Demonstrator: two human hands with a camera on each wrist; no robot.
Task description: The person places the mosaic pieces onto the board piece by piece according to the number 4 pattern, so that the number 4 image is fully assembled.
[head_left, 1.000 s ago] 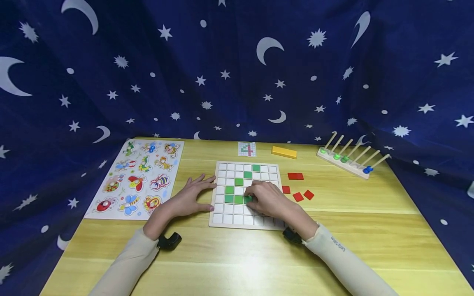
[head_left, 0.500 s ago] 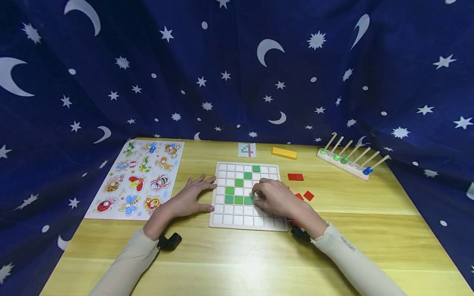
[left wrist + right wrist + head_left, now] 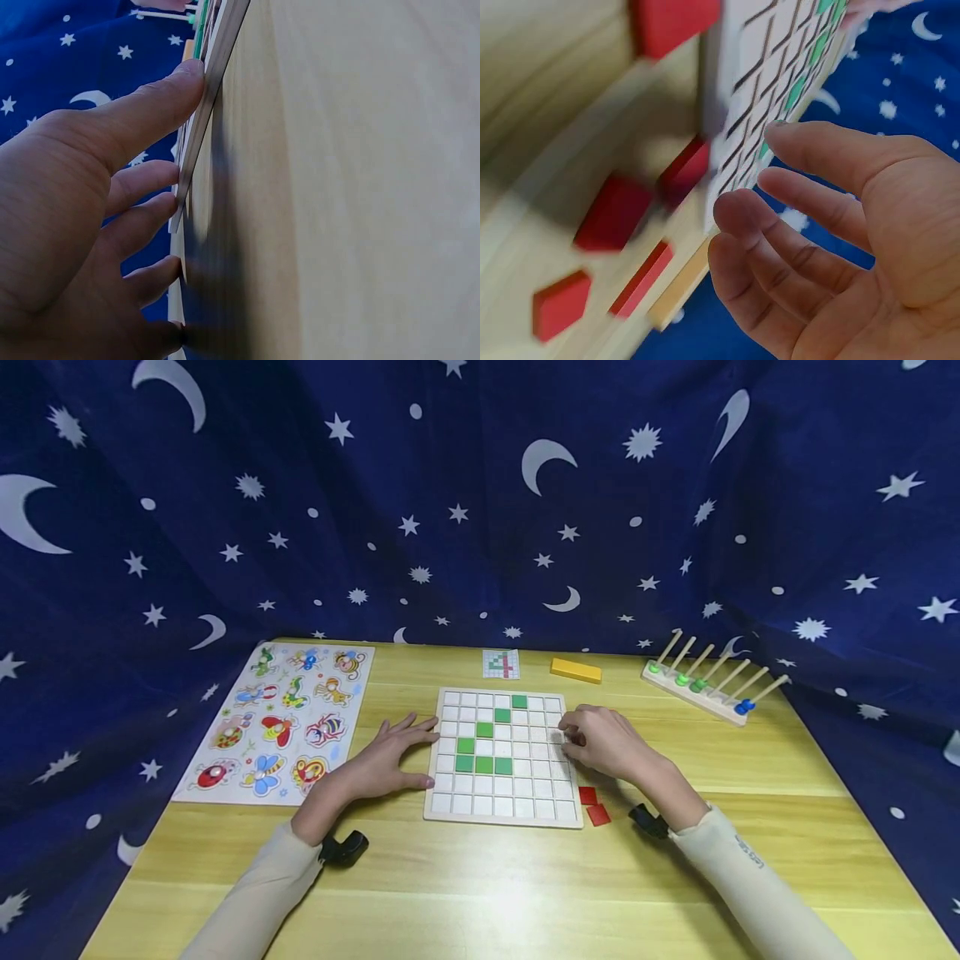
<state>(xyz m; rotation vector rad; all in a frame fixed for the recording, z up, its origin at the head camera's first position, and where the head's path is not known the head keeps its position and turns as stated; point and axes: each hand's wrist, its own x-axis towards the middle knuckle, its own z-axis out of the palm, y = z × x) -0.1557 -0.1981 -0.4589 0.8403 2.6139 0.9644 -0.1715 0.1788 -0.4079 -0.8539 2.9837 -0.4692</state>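
A white grid board [image 3: 448, 802] lies mid-table with several green tiles [image 3: 483, 765] set in its cells in a slanted line and a short row. My left hand [image 3: 382, 760] lies flat beside the board. Its thumb [image 3: 161, 97] touches the board's left edge [image 3: 217, 60]. At the board's right edge hovers my right hand [image 3: 600, 742], fingers loosely curled and holding nothing [image 3: 840, 225]. Several red tiles [image 3: 615, 214] lie on the table under and beside that hand. Two more red tiles [image 3: 592, 804] sit by the board's near right corner.
An insect peg puzzle [image 3: 285, 718] lies at the left. A small pattern card [image 3: 500, 663] and a yellow block [image 3: 575, 670] sit behind the board. A wooden peg rack [image 3: 708, 681] with beads stands at the back right. Blue starry cloth surrounds the table.
My right hand left a green tile in the board's short row and moved right to the board's edge. Two red tiles now show near the board's front right corner. The left hand stayed still.
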